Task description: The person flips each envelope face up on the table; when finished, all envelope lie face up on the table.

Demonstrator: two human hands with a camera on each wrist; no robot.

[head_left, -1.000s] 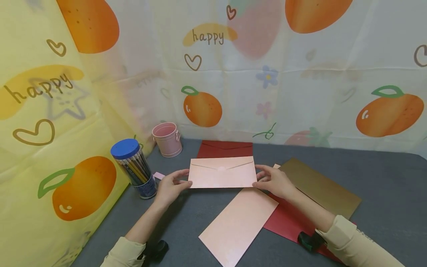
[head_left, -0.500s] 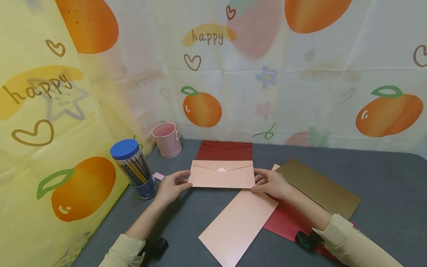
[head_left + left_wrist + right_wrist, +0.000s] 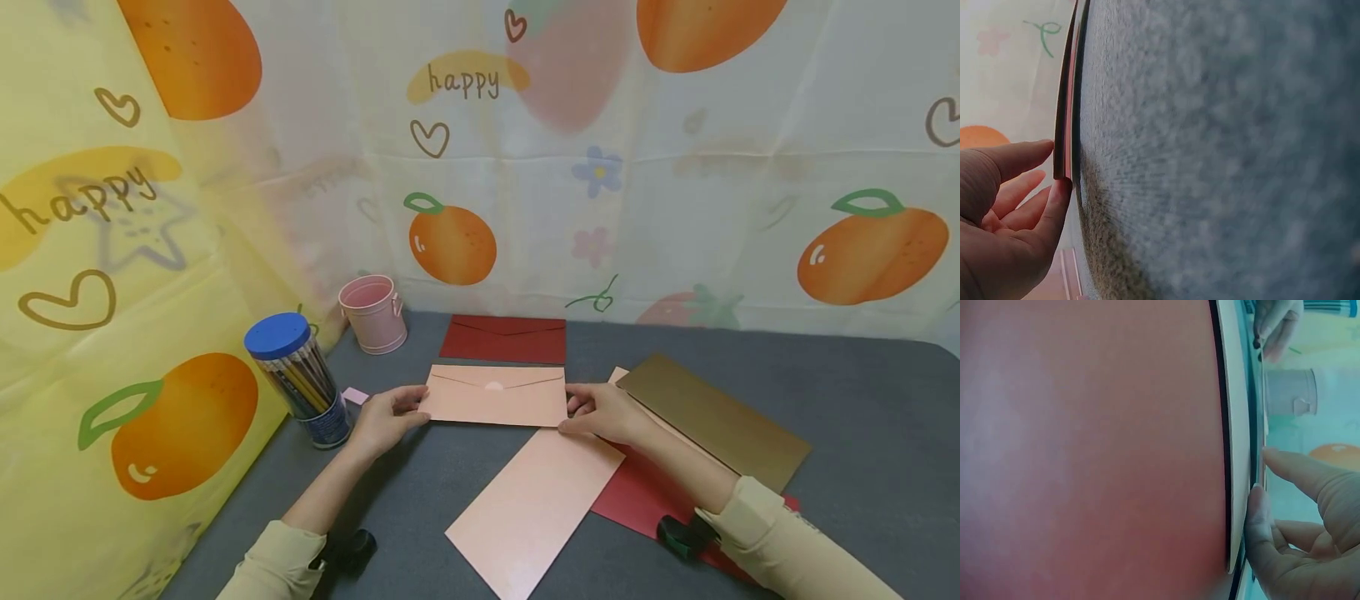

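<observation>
A pale pink envelope (image 3: 497,398), flap side up with a round light spot at the flap's tip, spans the space between both hands, low over the grey table. My left hand (image 3: 387,418) pinches its left end; in the left wrist view, the thumb and a finger (image 3: 1054,209) press on the envelope's thin edge (image 3: 1063,125) from either side. At the other end, my right hand (image 3: 606,412) pinches the right edge between thumb and fingers. Just beyond lies a dark red envelope (image 3: 504,340) with its flap showing. Another pale pink envelope (image 3: 534,508) lies diagonally nearer me.
Under my right forearm lie a red envelope (image 3: 630,500) and a gold-brown envelope (image 3: 720,425). A blue-lidded tub of pencils (image 3: 300,379) and a small pink bucket (image 3: 372,315) stand at the left. A patterned curtain (image 3: 540,192) closes off the back.
Both hands have lowered the pink envelope and tilted it flatter, so more of the dark red envelope behind it shows. The right hand has shifted slightly left and nearer me.
</observation>
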